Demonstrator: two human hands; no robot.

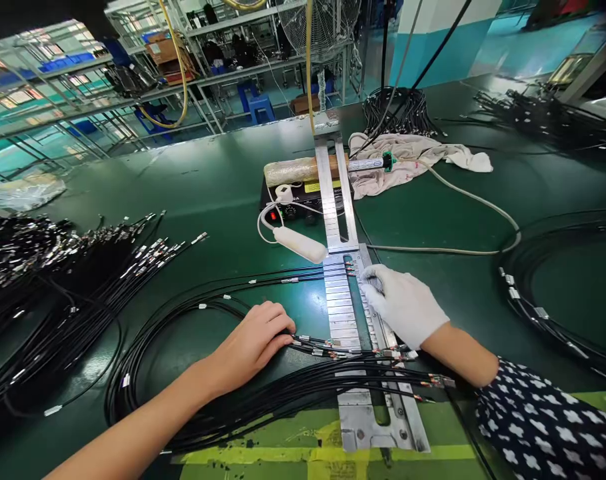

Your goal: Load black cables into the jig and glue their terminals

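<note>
My bare left hand [263, 337] is closed around a few black cables [313, 345], whose labelled ends stick out past the fingers. My right hand [405, 301], in a white glove, has its fingers pinched at the right side of a slotted metal fixture [343, 313]; what they grip is hidden. Near those fingertips, several thin black cables [307, 273] lie across the fixture with their coloured wire ends over its slot. Below, a thick bundle of black cables [283, 393] crosses the fixture, its stripped ends [437, 381] pointing right.
Behind the fixture sit a black control box [303, 200], a syringe-like tube [373, 163] and a white handpiece [300, 245]. A pinkish cloth [403, 157] lies farther back. Cable piles [83, 280] spread at left; coiled cables [537, 310] lie at right. A pale hose [483, 252] loops across the table.
</note>
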